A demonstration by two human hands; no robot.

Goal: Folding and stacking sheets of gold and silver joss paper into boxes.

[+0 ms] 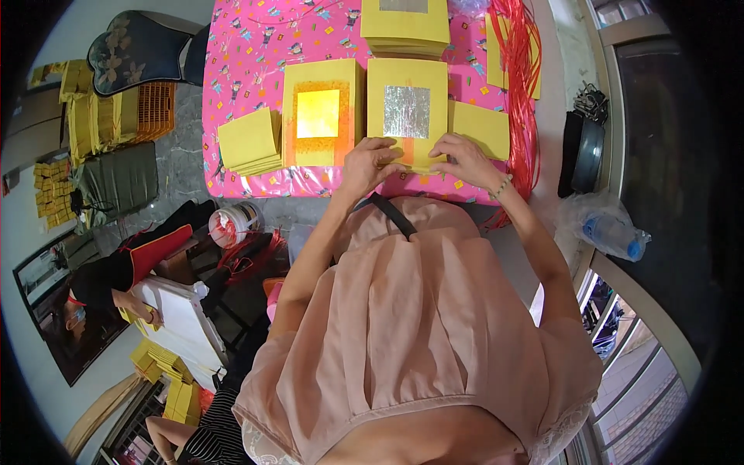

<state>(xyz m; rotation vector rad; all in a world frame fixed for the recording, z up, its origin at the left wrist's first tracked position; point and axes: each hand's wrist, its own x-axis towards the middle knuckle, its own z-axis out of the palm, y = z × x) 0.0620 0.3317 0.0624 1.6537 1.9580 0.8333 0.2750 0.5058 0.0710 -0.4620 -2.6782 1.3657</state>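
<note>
On the pink patterned tablecloth, a stack of yellow joss paper [408,71] with a silver foil square lies in front of me. My left hand [372,164] is closed at the near left corner of this stack, thumb and fingers on the paper's edge. At the near right corner my right hand [465,161] grips the edge too, its fingers bent. Left of it lies a yellow stack [322,70] with a gold square on an orange print. Fanned plain yellow sheets [249,142] are at the far left, and more plain yellow sheets [482,130] lie to the right.
Another yellow stack [404,35] stands farther back. Red plastic strings [521,108] hang over the table's right edge. A white bucket [235,223] stands on the floor at left, near a dark chair [139,54]. Other people work at a white table [186,325] at lower left.
</note>
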